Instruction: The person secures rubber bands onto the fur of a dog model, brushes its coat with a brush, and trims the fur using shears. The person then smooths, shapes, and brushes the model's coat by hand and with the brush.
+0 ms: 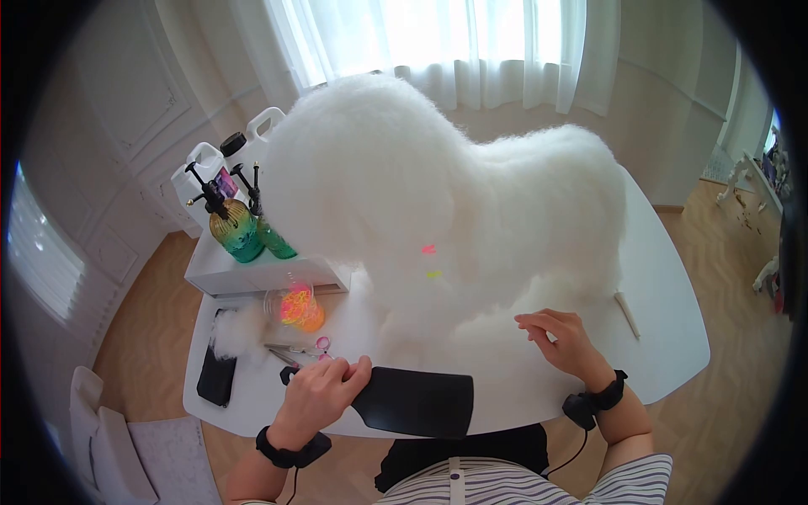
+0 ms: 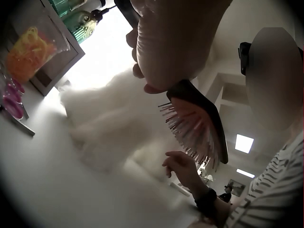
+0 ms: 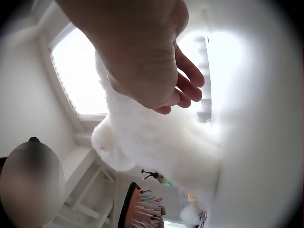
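My left hand (image 1: 324, 394) grips the handle of a black paddle brush (image 1: 417, 402) over the table's near edge. In the left wrist view its long pins (image 2: 190, 130) stand out from a pinkish pad, with no fur between brush and dog. A large fluffy white model dog (image 1: 370, 168) stands on the white table, small pink (image 1: 428, 249) and yellow-green (image 1: 433, 274) bits showing in its chest fur. My right hand (image 1: 560, 337) hovers beside the dog's near side, fingers loosely bent and holding nothing. Both wrists wear black camera straps.
Left of the dog are a clear cup of neon elastic bands (image 1: 301, 310), scissors (image 1: 299, 349), a tuft of white fluff (image 1: 238, 334) and a black case (image 1: 216, 374). Spray bottles (image 1: 236, 231) stand on a white riser (image 1: 252, 278), near white jugs (image 1: 252, 151). A pale stick (image 1: 627, 316) lies right.
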A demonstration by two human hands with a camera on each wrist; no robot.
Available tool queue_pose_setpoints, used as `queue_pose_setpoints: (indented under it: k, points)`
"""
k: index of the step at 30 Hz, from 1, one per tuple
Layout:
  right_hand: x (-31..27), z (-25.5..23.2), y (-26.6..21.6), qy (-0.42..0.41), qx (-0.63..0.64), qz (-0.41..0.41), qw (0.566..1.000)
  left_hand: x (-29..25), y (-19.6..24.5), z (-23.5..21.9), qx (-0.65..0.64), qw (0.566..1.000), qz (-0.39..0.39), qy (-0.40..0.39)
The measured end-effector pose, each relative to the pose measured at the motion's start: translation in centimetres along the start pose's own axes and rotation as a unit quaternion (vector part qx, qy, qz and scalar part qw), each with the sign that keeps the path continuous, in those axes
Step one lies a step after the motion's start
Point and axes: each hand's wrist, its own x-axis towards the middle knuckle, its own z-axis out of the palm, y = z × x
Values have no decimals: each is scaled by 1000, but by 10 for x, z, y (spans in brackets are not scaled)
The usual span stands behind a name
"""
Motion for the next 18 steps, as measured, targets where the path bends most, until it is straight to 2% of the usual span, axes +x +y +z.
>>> queue_pose_setpoints:
  k: [1,2,4,5,6,7,8,9,10,11,12,14,15,16,18]
  points:
    - [0,-1,0,-25,18,16,999,7,11,-11,-58,995,-44,-62]
    - [0,-3,-2,-24,13,17,999,14,17,-11,-61,996,-41,-59]
    - [4,-3,-9,-135,121,79,980,25,28,-9,-249,949,-86,-171]
    - [6,-4,-13,-134,117,79,981,31,31,-2,-342,925,-66,-151]
    - [8,-6,-18,-232,169,85,954,41,37,0,-343,926,-63,-148]
    - [9,-6,-22,-328,218,92,915,53,44,0,-434,864,-105,-231]
    - [8,-2,-26,-326,213,93,916,66,51,1,-517,785,-144,-310]
    - [4,5,-32,-315,410,120,847,83,56,-1,-519,786,-138,-307]
    - [3,9,-37,-291,588,140,742,101,61,-4,-543,711,-150,-421]
    - [5,9,-45,-289,582,141,747,113,68,-5,-556,624,-157,-527]
    - [7,7,-56,-290,579,127,751,116,75,2,-556,626,-151,-525]
    - [7,4,-62,-290,571,111,760,115,86,32,-745,453,-58,-486]
    - [6,4,-62,-315,559,121,758,114,88,41,-755,408,-79,-507]
    - [4,4,-62,-339,547,131,754,111,89,50,-754,411,-75,-507]
    - [-1,5,-62,-305,559,147,757,107,90,56,-780,334,-118,-516]
